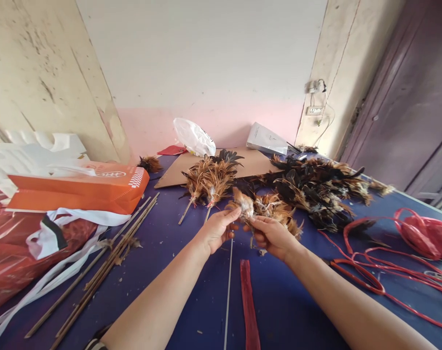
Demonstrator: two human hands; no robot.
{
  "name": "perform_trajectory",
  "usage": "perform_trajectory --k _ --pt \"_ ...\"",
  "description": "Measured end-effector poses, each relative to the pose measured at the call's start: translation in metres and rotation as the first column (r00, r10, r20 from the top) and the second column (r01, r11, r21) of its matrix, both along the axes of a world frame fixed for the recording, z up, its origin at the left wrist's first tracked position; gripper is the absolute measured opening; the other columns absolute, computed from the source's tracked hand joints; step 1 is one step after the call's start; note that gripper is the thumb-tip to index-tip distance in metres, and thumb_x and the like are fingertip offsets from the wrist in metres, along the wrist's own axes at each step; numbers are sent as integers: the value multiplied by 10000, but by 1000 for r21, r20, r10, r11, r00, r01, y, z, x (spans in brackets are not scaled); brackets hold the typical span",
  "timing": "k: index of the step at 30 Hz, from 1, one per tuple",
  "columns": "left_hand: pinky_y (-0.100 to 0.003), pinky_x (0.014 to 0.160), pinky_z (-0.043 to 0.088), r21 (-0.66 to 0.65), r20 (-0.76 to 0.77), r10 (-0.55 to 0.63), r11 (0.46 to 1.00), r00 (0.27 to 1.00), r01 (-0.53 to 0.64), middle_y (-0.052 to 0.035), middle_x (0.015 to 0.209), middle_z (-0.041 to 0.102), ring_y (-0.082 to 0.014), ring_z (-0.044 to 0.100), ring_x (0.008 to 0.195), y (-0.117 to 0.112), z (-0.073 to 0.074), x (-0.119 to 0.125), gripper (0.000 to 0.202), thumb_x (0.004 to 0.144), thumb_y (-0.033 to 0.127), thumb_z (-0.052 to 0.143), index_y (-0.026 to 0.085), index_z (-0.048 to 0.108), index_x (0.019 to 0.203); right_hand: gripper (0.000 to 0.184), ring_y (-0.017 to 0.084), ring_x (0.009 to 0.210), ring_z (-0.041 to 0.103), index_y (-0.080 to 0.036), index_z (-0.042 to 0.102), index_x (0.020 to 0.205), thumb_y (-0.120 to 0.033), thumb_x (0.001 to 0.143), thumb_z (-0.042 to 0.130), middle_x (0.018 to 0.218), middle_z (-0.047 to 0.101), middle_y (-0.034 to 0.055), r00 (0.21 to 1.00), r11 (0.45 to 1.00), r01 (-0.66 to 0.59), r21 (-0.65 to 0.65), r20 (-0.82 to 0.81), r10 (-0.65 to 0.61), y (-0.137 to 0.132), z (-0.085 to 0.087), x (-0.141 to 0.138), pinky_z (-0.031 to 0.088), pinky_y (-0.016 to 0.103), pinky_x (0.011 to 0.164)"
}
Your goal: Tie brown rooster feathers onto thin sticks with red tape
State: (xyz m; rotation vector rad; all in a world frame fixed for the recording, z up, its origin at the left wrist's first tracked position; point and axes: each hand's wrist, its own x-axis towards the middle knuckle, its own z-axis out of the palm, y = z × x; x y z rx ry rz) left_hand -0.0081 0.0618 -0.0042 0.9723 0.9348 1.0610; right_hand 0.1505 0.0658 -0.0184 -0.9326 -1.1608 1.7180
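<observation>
While both hands work at the centre of the dial, the left hand (221, 229) and right hand (270, 236) hold one feather tuft (246, 204) there in closed pinch grips. Two feather bundles (218, 181) on sticks (185, 213) lie at 11 o'clock, a dark feather pile (315, 189) at 2 o'clock, a red strip (249, 301) at 6 o'clock. Arranging the tuft appears to be the current step; the next move calls for light, even pressure.

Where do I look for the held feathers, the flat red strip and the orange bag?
Held feathers (246, 206), head view: the pale, fluffy part.
Flat red strip (248, 304), head view: middle of its visible length.
Orange bag (73, 194), head view: its orange side.
</observation>
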Motion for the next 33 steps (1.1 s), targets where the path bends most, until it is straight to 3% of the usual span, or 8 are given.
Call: perform_trajectory --k 3,6,13,17,22,29,33 --pt "-161 455 341 -7 -91 -22 1000 996 22 -69 848 643 -79 511 592 -8 -1 1 332 580 365 710 153 669 833 253 -2 353 283 -159 554 746 -367 645 657 689 603 -16 997 1000 5 -21 -80 -7 4 -3 2 165 146 329" --pt "-164 455 340 48 -167 35 998 985 -27 -77 878 652 -89 518 610 -15 -3 6 319 607 397 680 153 677 813 257 -1 345 286 -162 552 759 -377 657 648 662 599 -18 996 1000 -10 -2 -86 10 4 -4 2 165 143 324" --pt "-168 456 313 131 -43 251 961 967 -243 -64 752 655 -137 592 670 -13 -18 20 293 623 325 675 140 658 849 273 19 348 371 -158 549 827 -394 700 599 686 624 19 999 998 17 65 48 -20 -3 -4 0 231 139 308" --pt "-179 463 335 128 -35 265 957 964 -259 -38 674 626 -112 552 613 -16 -20 14 252 600 313 688 131 656 771 259 40 352 418 -171 537 809 -390 688 605 572 565 -27 994 996 58 70 92 -64 -3 -6 -1 272 147 308" --pt "-177 437 330 67 -11 263 963 965 -262 -13 651 573 -77 487 533 -19 -23 7 269 565 316 711 125 650 745 266 32 332 351 -159 503 710 -390 671 629 399 387 -88 993 996 56 69 96 -62 -5 -8 -6 209 140 312" --pt "-182 459 337 96 -15 184 979 983 -181 -16 658 558 -88 479 575 -23 -26 12 308 604 370 684 128 669 793 295 32 328 319 -159 480 689 -406 655 639 390 391 -84 992 998 50 36 110 -54 -5 -12 -4 184 156 320" --pt "-171 431 298 87 -2 201 976 980 -200 12 577 506 -58 421 512 -22 -27 12 295 586 341 706 116 665 773 283 36 335 343 -157 497 669 -398 652 645 406 416 -73 992 999 19 36 124 -24 -5 -13 -3 188 163 318"
